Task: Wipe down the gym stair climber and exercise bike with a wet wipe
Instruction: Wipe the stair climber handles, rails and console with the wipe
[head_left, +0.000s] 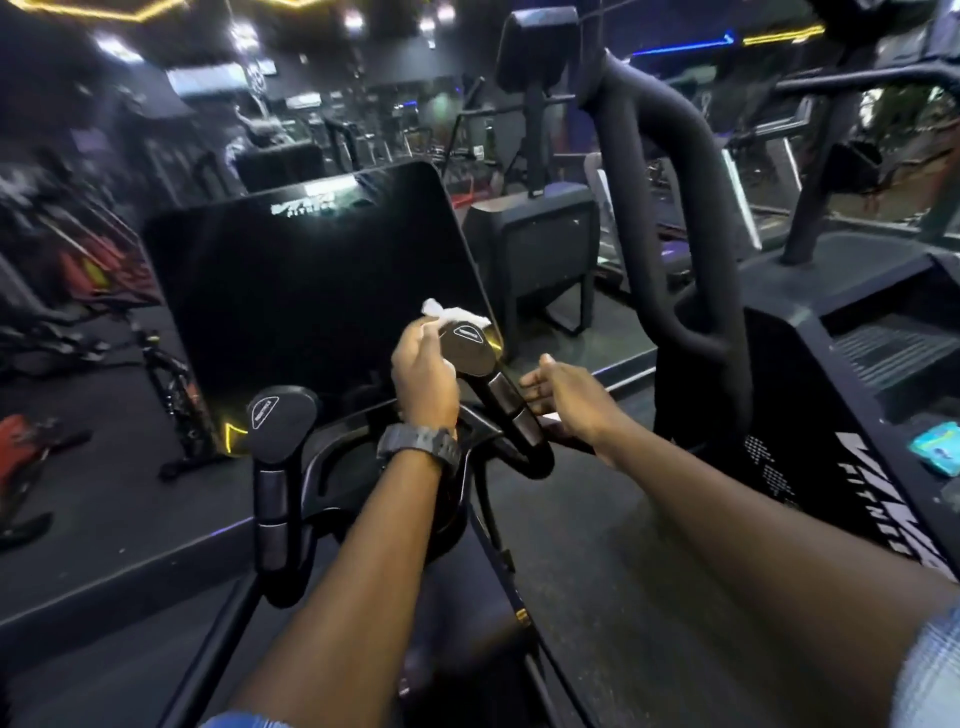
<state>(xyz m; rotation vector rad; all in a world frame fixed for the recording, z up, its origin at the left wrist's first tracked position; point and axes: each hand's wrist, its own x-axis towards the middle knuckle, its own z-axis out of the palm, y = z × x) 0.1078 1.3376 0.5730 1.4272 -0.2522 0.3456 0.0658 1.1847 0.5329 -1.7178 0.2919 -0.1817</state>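
Now the left hand (423, 371) pinches a wet wipe (454, 313) against the bike's handlebar end (467, 348); the right hand (566, 397) hangs spread.

What I can't make out

The gym background (218, 119) is blurred; my left hand (423, 376) covers most of the wet wipe (457, 313); the stair climber (857, 395) runs off-frame right.

hands 2 (423, 371) (566, 397) | wipe 1 (454, 313) | handlebar pads 2 (467, 349) (280, 418) (oval) | screen 1 (311, 280)
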